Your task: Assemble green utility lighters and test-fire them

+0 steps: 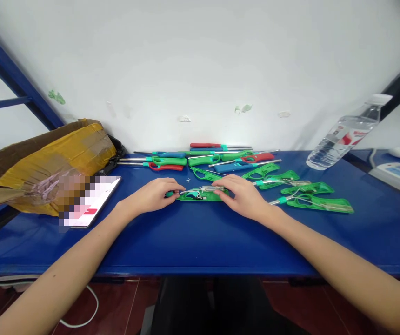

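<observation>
I see an open green lighter (211,196) between the left fingers (176,186) and right fingers (225,182). They pinch it at both ends.

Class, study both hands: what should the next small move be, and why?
Probably the right hand should lower the clear tube into the open green casing: it seems to lie along the casing's far edge, while another casing holds a similar tube.
</observation>
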`<state>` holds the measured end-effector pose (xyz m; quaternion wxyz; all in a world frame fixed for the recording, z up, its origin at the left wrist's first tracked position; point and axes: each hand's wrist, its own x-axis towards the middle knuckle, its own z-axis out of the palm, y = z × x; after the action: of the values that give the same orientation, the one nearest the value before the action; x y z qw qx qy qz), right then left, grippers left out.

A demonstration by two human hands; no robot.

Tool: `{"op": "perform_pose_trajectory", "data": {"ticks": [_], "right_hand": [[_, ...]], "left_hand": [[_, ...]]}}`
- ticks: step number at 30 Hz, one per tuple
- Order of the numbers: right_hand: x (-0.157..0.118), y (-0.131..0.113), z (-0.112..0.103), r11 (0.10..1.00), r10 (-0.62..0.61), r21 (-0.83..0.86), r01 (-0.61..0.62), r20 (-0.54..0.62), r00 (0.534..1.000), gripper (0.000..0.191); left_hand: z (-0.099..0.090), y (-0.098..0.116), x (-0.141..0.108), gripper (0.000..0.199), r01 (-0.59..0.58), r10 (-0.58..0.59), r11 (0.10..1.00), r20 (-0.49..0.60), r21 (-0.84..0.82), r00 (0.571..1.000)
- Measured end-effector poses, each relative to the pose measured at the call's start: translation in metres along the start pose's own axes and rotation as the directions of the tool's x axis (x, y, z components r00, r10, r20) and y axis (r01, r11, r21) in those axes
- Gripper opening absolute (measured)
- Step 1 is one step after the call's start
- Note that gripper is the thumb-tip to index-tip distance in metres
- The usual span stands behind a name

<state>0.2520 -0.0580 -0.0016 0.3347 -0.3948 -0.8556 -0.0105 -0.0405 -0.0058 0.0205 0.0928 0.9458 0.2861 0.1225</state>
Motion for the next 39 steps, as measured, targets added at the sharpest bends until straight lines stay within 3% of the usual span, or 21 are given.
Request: {"op": "perform_pose_trajectory", "data": {"ticks": [13, 26, 39], "right_hand": [[0.0, -0.001, 0.0, 1.0, 0.001, -0.031, -0.004, -0.084, 0.996, 0.017], [0.002, 0.004, 0.003, 0.995, 0.064, -0.066, -0.071, -0.095, 0.993, 0.02], [0.007, 0.011, 0.012, 0.996, 0.064, -0.074, -0.057, 0.102, 0.993, 0.022]], "left_hand": [[-0.001, -0.005, 0.001, 0.029, 0.0, -0.002, 0.996, -0.016, -0.091, 1.0], [0.003, -0.005, 0.002, 0.024, 0.008, -0.016, 0.998, -0.137, -0.061, 0.99], [0.004, -0.004, 0.005, 0.026, 0.005, -0.028, 0.995, -0.227, -0.101, 0.974]]}}
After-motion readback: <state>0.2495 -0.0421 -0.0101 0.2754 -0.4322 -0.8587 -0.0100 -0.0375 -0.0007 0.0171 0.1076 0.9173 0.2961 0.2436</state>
